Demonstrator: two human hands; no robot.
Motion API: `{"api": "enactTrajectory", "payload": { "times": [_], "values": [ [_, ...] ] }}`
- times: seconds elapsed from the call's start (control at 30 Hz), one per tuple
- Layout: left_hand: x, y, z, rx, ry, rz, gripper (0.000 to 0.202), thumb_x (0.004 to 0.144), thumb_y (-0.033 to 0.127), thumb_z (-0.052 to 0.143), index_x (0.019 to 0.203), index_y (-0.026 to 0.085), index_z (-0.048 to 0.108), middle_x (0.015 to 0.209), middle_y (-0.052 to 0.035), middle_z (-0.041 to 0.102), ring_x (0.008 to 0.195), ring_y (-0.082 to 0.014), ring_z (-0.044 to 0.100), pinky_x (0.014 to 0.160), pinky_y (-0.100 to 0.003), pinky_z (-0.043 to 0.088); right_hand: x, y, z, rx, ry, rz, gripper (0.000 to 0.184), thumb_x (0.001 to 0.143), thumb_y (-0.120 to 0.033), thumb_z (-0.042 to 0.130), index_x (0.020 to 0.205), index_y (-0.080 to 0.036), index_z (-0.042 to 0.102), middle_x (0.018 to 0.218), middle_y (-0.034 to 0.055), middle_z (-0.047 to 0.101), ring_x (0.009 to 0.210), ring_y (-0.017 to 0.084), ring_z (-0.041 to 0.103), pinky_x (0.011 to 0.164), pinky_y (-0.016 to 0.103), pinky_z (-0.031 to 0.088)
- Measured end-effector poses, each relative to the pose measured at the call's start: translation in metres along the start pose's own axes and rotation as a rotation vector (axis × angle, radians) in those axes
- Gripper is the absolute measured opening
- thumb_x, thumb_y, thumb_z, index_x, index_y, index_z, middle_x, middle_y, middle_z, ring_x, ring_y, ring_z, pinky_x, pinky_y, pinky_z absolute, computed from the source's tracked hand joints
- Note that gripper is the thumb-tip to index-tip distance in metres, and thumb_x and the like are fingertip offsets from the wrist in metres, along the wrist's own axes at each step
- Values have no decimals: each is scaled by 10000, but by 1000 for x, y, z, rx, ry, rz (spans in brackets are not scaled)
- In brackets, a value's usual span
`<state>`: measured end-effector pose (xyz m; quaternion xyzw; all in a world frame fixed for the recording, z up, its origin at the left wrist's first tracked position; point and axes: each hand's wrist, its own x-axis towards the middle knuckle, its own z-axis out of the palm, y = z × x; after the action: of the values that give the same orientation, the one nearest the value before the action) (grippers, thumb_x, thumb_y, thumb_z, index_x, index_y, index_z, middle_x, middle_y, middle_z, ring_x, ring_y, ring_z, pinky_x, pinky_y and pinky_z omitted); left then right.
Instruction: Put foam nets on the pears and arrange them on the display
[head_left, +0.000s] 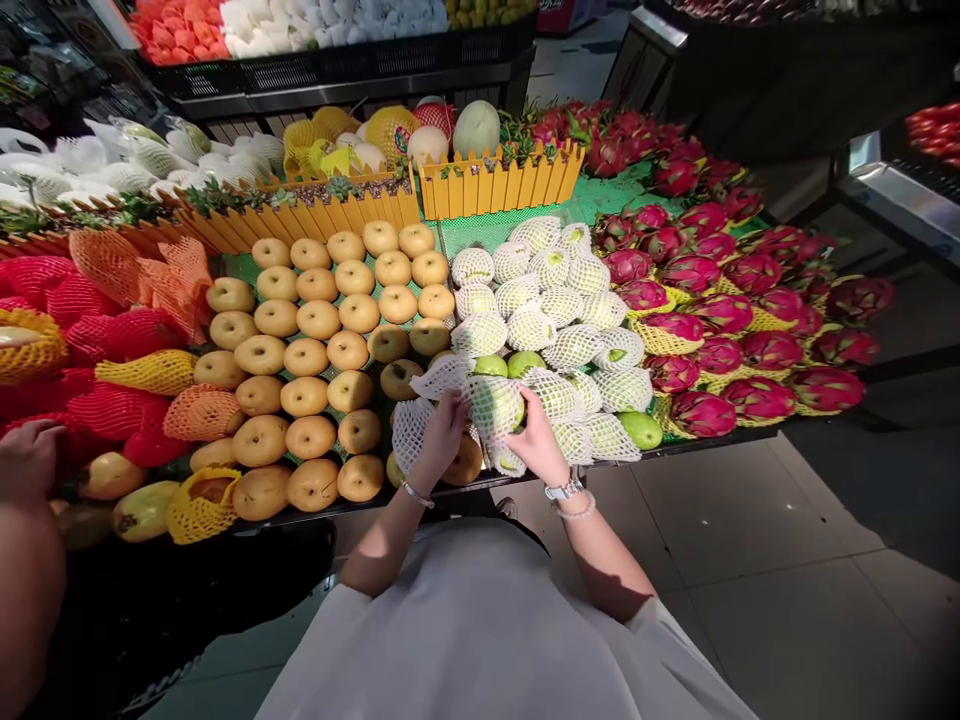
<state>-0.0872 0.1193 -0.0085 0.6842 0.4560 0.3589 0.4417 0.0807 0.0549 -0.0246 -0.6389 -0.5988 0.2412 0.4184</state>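
Pale shirt filled the bottom of my view, nearest the lens. Beyond it stretched the fruit bench, with brown pears on the left, dragon fruit on the right and a heap of netted green fruits between them. Another person's arm rested at the far left. At the bench's front edge, the left hand and right hand were both clamped on one green fruit, its white foam net seemingly partly on. I judged the wrapping mostly done: most of the heap wore nets and a few bare fruits remained. An empty net lay by the left hand.
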Motion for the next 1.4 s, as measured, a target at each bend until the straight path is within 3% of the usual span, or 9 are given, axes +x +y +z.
{"api": "enactTrajectory", "payload": {
  "times": [0.2,0.33,0.47,0.6,0.7,0.83,1.03,1.2,1.4],
  "values": [
    [6,1,-2,171,-110,99,182,865,177,510,1035,218,561,948,-64,711,808,-192,689,707,-305,545,4,18,2,-415,-52,-119,656,738,-19,490,1378,-97,370,1385,211,420,1335,350,355,1117,573,309],
    [-3,9,-28,371,83,141,217,900,246,512,1108,214,564,1090,-86,671,1001,-236,630,878,-389,498,5,10,-6,-470,-147,-149,598,768,25,412,1357,-78,439,1356,207,480,1299,325,425,1096,535,370],
    [12,-3,-51,681,255,125,471,848,417,606,1210,132,509,1174,-177,598,1113,-337,540,950,-520,418,15,-7,-42,-336,-250,-170,368,889,-96,433,1207,-150,612,1227,145,621,1139,291,589,981,474,507],
    [22,-14,-60,685,323,5,281,858,440,583,876,159,591,896,-120,629,888,-304,588,789,-480,470,9,-31,-75,-266,-86,-157,319,976,-250,388,1181,-212,630,1157,102,661,1063,265,625,931,456,523],
    [11,-5,-59,499,354,100,214,881,378,566,779,190,566,837,-64,594,832,-236,574,768,-415,479,-4,-45,-65,-67,31,-156,283,967,-262,434,1163,-222,634,1131,86,669,1060,234,620,932,425,515],
    [-22,21,-47,220,382,337,117,857,272,603,793,213,525,883,-22,577,868,-180,570,790,-359,497,-18,-52,-25,251,20,-97,226,935,-227,486,1091,-203,647,1115,81,669,1050,199,620,935,358,505],
    [-51,31,-27,125,280,513,229,807,163,585,682,229,404,867,-18,626,902,-196,596,785,-391,518,-35,-47,-13,347,431,-1,159,906,-262,485,963,-203,620,1049,104,636,1016,220,612,872,370,519],
    [-53,25,-18,101,257,581,262,787,106,565,660,234,374,694,19,604,773,-161,621,673,-314,532,-46,-41,-23,197,231,-93,190,859,-198,459,834,-203,648,907,84,663,860,217,634,750,361,539],
    [-60,27,-15,306,190,608,253,749,69,533,657,239,369,779,-20,647,743,-153,632,636,-277,521,-56,-49,-33,247,260,-352,270,877,-89,454,776,-214,670,887,71,701,864,216,667,741,373,548]
  ]
}}
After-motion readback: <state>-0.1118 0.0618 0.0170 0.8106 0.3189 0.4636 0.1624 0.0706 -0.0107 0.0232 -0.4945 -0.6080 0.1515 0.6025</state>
